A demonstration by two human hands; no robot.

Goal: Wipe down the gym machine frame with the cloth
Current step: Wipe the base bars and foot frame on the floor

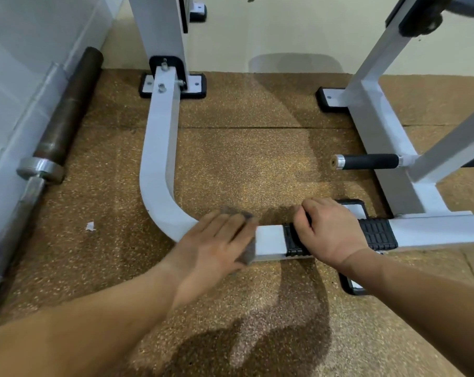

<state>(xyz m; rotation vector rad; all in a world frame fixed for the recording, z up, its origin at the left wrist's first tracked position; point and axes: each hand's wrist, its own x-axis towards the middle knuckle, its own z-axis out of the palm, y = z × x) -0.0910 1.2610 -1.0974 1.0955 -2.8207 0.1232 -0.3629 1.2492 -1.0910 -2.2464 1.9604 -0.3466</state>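
Two bare forearms are seen entering from the near edge, the left forearm (94, 322) reaching from the near left and the right forearm (420, 289) from the near right. The left hand (217, 240) is laid flat, fingers fairly straight and somewhat blurred, and a grey cloth (237, 212) is pressed beneath it against the white machine frame (159, 159), just where the curved bar straightens into the near crossbar; cloth edges are visible beyond the fingertips and below the palm. Just to the right, the right hand (328, 229) is set on a black ribbed pad (377, 235) wrapped round the same crossbar, its fingers curled over the pad's far edge in a grasp. A short stretch of bare white bar is left between the two hands. Farther right, a black-gripped handle (371, 161) is projected leftward from a second white upright. A speckled brown rubber floor (244, 159) is spread under everything, with a small white paper scrap (90, 226) lying on it to the left. Along the far left wall a rusty barbell (67, 110) is laid on the floor.
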